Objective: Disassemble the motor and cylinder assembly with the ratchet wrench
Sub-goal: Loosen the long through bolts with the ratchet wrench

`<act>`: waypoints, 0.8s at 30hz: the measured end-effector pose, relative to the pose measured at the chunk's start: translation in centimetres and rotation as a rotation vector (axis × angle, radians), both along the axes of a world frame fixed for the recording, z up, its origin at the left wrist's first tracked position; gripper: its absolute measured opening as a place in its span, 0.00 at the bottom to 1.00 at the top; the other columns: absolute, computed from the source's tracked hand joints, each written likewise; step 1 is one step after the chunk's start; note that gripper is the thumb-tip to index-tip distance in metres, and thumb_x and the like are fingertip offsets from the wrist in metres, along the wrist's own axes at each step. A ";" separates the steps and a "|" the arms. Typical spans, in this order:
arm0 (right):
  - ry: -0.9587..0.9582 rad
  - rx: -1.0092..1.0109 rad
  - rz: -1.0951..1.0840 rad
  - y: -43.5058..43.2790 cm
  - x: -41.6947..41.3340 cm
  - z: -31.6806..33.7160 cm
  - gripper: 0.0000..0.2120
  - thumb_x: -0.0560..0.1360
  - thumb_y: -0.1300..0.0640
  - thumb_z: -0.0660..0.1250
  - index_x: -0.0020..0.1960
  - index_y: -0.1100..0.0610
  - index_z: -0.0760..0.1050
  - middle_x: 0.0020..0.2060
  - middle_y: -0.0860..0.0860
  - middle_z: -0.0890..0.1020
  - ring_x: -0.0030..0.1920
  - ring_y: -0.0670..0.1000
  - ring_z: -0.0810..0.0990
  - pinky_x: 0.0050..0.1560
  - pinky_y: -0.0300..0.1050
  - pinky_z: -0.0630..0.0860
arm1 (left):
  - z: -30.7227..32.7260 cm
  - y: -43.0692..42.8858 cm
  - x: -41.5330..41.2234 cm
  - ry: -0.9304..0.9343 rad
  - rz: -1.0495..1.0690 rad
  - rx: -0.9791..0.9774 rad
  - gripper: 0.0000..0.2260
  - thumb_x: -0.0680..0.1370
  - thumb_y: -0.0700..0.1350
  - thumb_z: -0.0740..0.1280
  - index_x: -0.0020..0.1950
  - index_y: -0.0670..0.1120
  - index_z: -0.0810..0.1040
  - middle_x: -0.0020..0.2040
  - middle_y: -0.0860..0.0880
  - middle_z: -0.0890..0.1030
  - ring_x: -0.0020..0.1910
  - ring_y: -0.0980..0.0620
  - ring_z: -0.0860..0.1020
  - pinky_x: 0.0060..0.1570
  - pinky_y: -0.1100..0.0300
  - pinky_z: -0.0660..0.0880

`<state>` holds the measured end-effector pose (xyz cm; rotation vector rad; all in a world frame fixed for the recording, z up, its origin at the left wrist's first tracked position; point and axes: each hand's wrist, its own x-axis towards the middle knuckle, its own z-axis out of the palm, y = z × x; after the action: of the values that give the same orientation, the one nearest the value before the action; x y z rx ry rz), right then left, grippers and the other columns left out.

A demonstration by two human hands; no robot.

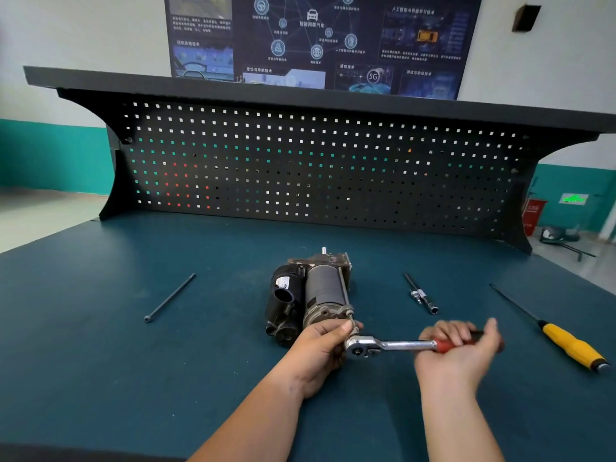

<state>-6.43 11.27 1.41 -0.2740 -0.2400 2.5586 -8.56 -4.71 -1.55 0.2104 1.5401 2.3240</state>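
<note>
The right hand (460, 351) grips the ratchet wrench (400, 345) handle; the left hand (316, 351) grips its head at the motor and cylinder assembly (313, 291).

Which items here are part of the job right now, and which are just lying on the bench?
In use: motor assembly; ratchet; through-bolt.
Lying about: loose bolt; two bits; screwdriver.
</note>
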 end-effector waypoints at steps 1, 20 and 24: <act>-0.013 -0.024 0.006 0.0 -0.1 -0.4 0.18 0.76 0.42 0.62 0.33 0.50 0.61 0.23 0.45 0.62 0.22 0.43 0.60 0.24 0.32 0.57 | -0.1 0.0 -0.1 0.000 0.004 -0.002 0.10 0.74 0.45 0.67 0.36 0.48 0.85 0.34 0.50 0.81 0.33 0.54 0.75 0.35 0.64 0.69; 0.151 1.663 -0.020 -11.8 -0.5 8.6 0.17 0.70 0.56 0.73 0.29 0.50 0.68 0.20 0.41 0.68 0.25 0.42 0.63 0.29 0.35 0.63 | -0.9 -0.1 -0.5 0.028 -0.015 -0.059 0.08 0.78 0.36 0.63 0.40 0.43 0.77 0.36 0.45 0.75 0.37 0.50 0.69 0.40 0.59 0.68; 0.156 1.688 -0.059 -12.7 0.0 8.1 0.18 0.70 0.56 0.74 0.28 0.47 0.68 0.20 0.41 0.67 0.26 0.43 0.64 0.29 0.34 0.62 | -0.7 -0.5 -0.5 0.058 -0.056 -0.081 0.09 0.78 0.34 0.63 0.38 0.43 0.75 0.35 0.46 0.76 0.35 0.52 0.72 0.40 0.59 0.68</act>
<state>-6.41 -1.40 9.52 0.5368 -1.9960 1.5025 -9.05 -5.18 -2.22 0.2984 1.6306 2.2267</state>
